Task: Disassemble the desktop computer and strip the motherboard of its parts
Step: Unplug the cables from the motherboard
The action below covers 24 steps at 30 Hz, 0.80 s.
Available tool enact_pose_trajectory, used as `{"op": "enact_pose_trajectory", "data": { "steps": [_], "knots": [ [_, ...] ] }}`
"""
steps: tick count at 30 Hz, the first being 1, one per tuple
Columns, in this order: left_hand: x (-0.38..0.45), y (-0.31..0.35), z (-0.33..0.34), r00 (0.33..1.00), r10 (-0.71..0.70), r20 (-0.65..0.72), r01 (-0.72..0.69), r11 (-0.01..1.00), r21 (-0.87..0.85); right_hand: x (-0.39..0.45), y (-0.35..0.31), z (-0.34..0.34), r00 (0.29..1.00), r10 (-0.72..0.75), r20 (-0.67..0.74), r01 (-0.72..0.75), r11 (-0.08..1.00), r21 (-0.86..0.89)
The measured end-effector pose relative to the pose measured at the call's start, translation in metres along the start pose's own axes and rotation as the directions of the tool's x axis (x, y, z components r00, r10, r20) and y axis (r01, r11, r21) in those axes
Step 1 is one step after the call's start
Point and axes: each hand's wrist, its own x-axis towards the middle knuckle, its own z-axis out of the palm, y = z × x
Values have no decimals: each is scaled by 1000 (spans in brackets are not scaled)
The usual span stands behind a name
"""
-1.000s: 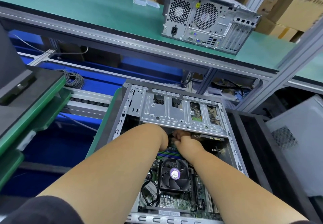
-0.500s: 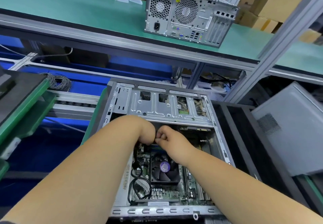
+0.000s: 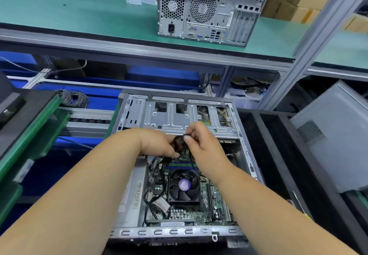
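- You have a black cable connector (image 3: 180, 142) pinched between both hands, lifted just above the motherboard (image 3: 201, 201) and level with the near edge of the silver drive cage (image 3: 179, 119).
- Your right hand (image 3: 201, 145) grips it from the right, thumb and fingers curled onto its top; your left hand (image 3: 157, 145) holds it from the left, fingers wrapped under and partly hidden, so how tightly they grip cannot be told.
- The black cables (image 3: 159, 167) trail from the grip downward and toward you, running left of the CPU cooler fan (image 3: 184, 185); that line is the connector's long axis, and it looks like what the coming pull turns on.
- Both hands are equally near; the right seems better placed to draw the plug apart while the left steadies it.
- Below the grip the RAM slots (image 3: 182, 165) lie crosswise, and the open desktop case (image 3: 247, 155) frames everything.
- Well beyond the grip, a second desktop tower (image 3: 207, 9) stands on the green bench (image 3: 79, 15).
- Far right of the grip, a grey side panel (image 3: 334, 135) leans.
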Motion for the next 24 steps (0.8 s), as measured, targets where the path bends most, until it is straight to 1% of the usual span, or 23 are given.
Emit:
{"op": "enact_pose_trajectory", "data": {
  "steps": [4,6,9,10,12,13,14,15,16,17,18,19,21,23,24],
  "knots": [
    [-10,-1,7,993,-52,103,53,999,-7,-2,-3,-3,995,19,-97,0,981,192],
    [-14,0,10,992,-50,119,50,999,5,-2,-4,-6,990,38,-139,-4,971,240],
    [-19,0,13,998,-61,14,60,997,37,0,-8,-11,975,73,-210,-8,956,294],
    [-20,0,14,998,-53,-22,53,998,19,0,-10,-13,969,90,-230,-14,949,314],
    [-22,2,16,997,-29,-70,24,997,-76,-2,-13,-21,961,132,-242,-51,947,317],
    [-23,3,17,996,-21,-89,10,992,-126,-3,-15,-26,960,144,-239,-73,956,283],
    [-24,5,17,993,-19,-118,-1,986,-167,-4,-16,-31,960,145,-239,-95,974,208],
    [-26,6,17,987,-20,-159,-14,977,-212,-6,-17,-37,961,125,-248,-111,991,71],
    [-28,7,17,978,-19,-210,-39,963,-266,-8,-18,-43,961,76,-267,-111,987,-118],
    [-30,10,17,963,-18,-269,-75,941,-330,-10,-21,-49,961,9,-278,-96,949,-301],
    [-31,13,16,944,-22,-330,-114,915,-388,-12,-25,-54,962,-56,-268,-66,902,-426],
    [-33,17,14,922,-28,-386,-154,888,-433,-15,-30,-59,969,-97,-227,-27,873,-486],
    [-36,26,10,882,-19,-470,-240,842,-484,-21,-41,-67,984,-146,-101,70,841,-536],
    [-38,34,5,824,-9,-566,-298,843,-448,-26,-49,-71,981,-192,-2,148,764,-629],
    [-39,38,3,790,-11,-613,-318,847,-425,-28,-53,-73,980,-200,18,161,727,-667]
  ]
}}
